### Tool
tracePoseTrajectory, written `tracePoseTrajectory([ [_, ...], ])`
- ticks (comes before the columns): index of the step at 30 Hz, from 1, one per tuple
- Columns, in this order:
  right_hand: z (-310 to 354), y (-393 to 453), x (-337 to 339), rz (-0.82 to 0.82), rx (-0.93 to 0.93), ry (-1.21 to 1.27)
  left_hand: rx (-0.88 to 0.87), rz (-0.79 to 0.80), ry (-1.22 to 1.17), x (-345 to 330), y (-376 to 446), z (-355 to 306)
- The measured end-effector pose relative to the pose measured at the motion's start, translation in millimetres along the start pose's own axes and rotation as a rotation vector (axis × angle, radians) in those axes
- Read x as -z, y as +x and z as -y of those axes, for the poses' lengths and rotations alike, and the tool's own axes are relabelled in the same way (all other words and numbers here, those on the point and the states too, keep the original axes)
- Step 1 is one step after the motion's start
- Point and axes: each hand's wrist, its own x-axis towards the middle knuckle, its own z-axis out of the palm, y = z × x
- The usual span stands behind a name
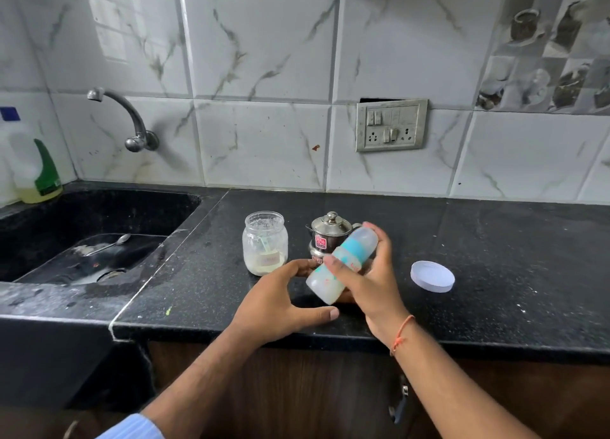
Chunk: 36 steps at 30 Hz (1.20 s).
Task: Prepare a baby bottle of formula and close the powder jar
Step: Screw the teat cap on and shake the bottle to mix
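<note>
We note right hand (369,273) gripping tilted baby bottle (341,263), left hand (280,303) open beside bottle, holding nothing, unlidded powder jar (265,242) behind-left of bottle, lid (432,276) right of bottle on tabletop (511,257)

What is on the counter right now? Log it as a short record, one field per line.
right hand: holds the baby bottle tilted, capped end up and away
left hand: open, beside the bottle's base, holding nothing
powder jar: open, a little powder at the bottom, something thin standing inside
jar lid: lying on the countertop, right of the hands
steel pot: lidded, behind the bottle
sink: a spoon lies in it
</note>
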Motion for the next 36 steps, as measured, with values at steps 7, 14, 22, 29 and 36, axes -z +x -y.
tracePoseTrajectory([
  [7, 1.3, 2.2, 3.1, -0.016, -0.016, 0.023, -0.017, -0.008, 0.006, -0.1, 0.3, 1.2],
  [14, 6.0, 3.8, 3.7, -0.082, -0.009, 0.068, -0.04, -0.011, 0.001, -1.0, 1.7, 3.0],
  [22, 2.9, 2.7, 7.0, -0.069, -0.023, 0.044, -0.052, -0.018, 0.001, -2.1, 2.4, 4.0],
  [29, 4.7, 7.0, 12.0, -0.166, 0.011, 0.134, -0.039, -0.013, 0.028, -1.8, 0.9, 3.5],
  [36, 11.4, 7.7, 11.7, -0.262, 0.004, 0.244, -0.041, -0.023, 0.036, -2.4, 1.9, 4.5],
])
